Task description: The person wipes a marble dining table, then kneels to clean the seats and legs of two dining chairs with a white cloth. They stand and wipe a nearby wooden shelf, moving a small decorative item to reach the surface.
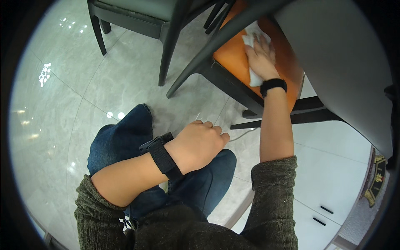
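Note:
My right hand (262,59) lies palm down on a white wiping cloth (255,78), pressing it against a chair's orange seat pad (232,56). Parts of the cloth stick out past the fingertips and beside the wrist. My left hand (200,145) is curled into a loose fist above my knees, its back turned up. Nothing shows in that fist, though its palm side is hidden. The chair's dark frame (231,84) runs along the seat's near edge, and its grey backrest (337,56) rises to the right.
Another dark chair (131,20) with a grey-green seat stands at the upper left. Glossy grey floor tiles (53,118) reflect lights. White cabinet doors (331,175) with black handles are at the lower right, near a decorative plaque (376,178). A thin cable (243,135) lies on the floor.

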`<control>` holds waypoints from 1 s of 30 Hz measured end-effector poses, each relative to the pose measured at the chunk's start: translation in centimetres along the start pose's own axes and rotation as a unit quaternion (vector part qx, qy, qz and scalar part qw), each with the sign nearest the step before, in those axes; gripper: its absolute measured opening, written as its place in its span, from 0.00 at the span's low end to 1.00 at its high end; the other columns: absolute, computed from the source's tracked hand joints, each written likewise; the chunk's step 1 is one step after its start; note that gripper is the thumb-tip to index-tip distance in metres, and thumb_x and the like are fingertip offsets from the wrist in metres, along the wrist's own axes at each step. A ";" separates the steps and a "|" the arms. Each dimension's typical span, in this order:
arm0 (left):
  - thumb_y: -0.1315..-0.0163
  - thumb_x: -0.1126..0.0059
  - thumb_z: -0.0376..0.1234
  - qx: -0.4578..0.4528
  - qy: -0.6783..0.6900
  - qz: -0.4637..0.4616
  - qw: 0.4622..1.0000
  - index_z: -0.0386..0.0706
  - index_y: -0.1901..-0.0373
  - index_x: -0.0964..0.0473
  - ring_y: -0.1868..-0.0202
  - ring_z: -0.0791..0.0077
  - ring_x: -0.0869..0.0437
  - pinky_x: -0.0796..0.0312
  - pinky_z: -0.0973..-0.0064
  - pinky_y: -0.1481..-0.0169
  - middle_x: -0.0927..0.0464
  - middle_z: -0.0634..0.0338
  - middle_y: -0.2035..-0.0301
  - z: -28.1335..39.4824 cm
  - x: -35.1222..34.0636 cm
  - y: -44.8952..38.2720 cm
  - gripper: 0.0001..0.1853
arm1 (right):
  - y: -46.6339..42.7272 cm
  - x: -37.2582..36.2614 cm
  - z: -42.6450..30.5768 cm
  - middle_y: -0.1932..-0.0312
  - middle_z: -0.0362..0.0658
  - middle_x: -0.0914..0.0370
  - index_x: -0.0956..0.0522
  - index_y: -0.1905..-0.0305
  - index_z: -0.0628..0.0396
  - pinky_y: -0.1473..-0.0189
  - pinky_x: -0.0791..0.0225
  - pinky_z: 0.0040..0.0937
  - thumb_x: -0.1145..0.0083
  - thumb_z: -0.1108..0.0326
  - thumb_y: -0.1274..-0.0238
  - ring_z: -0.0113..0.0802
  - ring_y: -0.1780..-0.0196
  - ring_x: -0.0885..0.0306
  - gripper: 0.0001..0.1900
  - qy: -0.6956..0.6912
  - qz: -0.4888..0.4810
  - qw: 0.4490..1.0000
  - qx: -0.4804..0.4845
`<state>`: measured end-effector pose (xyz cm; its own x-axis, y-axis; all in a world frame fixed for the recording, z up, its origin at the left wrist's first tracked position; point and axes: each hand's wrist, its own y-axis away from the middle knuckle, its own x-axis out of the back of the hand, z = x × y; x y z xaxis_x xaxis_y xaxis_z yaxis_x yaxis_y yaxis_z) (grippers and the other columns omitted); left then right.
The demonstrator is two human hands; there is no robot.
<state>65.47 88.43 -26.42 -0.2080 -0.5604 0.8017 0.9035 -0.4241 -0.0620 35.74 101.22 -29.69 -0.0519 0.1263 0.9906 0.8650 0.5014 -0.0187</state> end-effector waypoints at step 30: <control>0.42 0.46 0.28 -0.016 -0.024 -0.071 0.997 0.39 0.59 0.19 0.54 0.55 0.15 0.22 0.59 0.53 0.17 0.50 0.58 -1.2 -6.3 -1.7 0.11 | 6.0 6.5 -6.9 0.48 0.50 0.17 0.21 0.39 0.56 0.46 0.28 0.32 0.44 0.78 0.45 0.39 0.50 0.18 0.25 -0.213 -0.173 0.962 0.003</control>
<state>64.81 91.76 -32.07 -0.3152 -0.4588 0.8307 0.8534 -0.5199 0.0367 44.04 99.10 -22.40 -0.5370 0.2893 0.7924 0.7564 0.5810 0.3004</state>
